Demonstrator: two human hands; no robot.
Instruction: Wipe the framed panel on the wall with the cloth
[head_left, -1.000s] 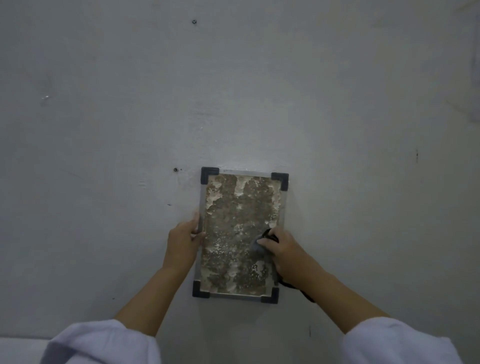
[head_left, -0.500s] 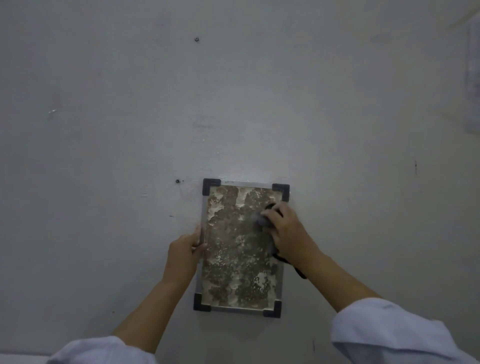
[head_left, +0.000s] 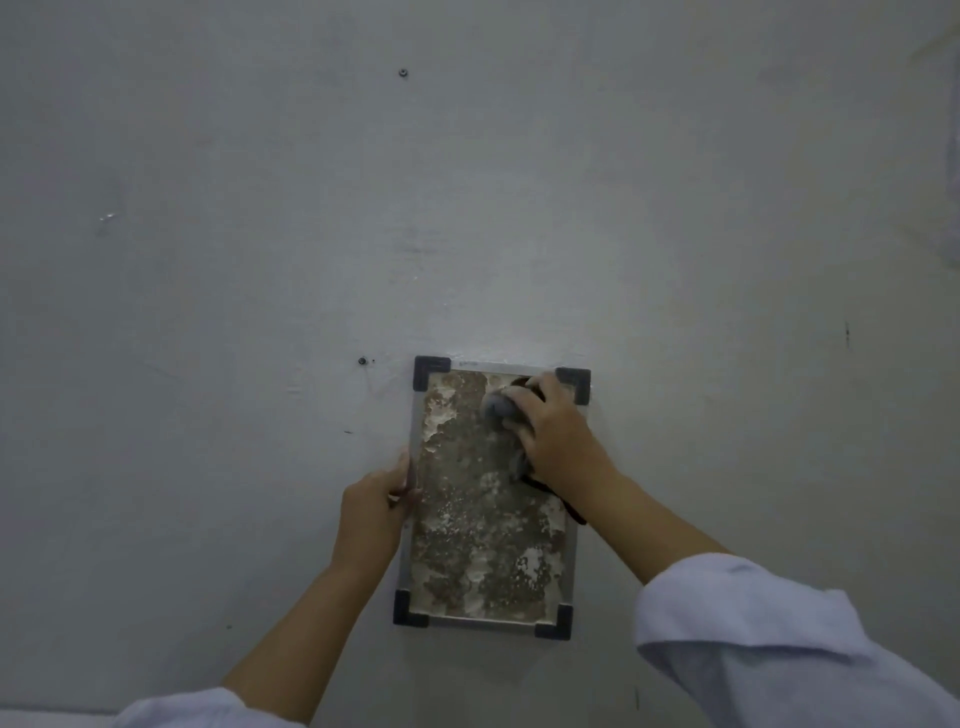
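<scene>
My right hand (head_left: 558, 436) has its fingers curled tight round the cloth (head_left: 500, 406), a bunched grey wad that shows past my fingertips on the left side; a dark strap or trailing end of it (I cannot tell which) hangs out below my wrist. The wad is pressed flat against the upper right part of the framed panel (head_left: 483, 525), just under the top rail and beside the top right corner piece (head_left: 577, 383), which my knuckles partly cover.

My left hand (head_left: 375, 512) holds the left rail of the frame at about mid-height. The thumb lies up along the front of the rail and the fingers wrap toward the rail's outer edge; how far they reach behind it I cannot see.

The panel hangs upright on the wall (head_left: 467, 182), in the lower middle of the view, taller than wide. Pale metal rails, black corner pieces at all four corners. Its face is mottled brown with whitish flaky patches, densest down the left edge and across the bottom (surface looks rough, not glossy).

Both forearms are bare up to white sleeves (head_left: 769, 639) at the bottom of the view.

On the wall: a small dark screw head (head_left: 362, 360) just left of the panel's top left corner, a second one (head_left: 402, 73) well above. The wall is plain grey-white with faint scuffs.
</scene>
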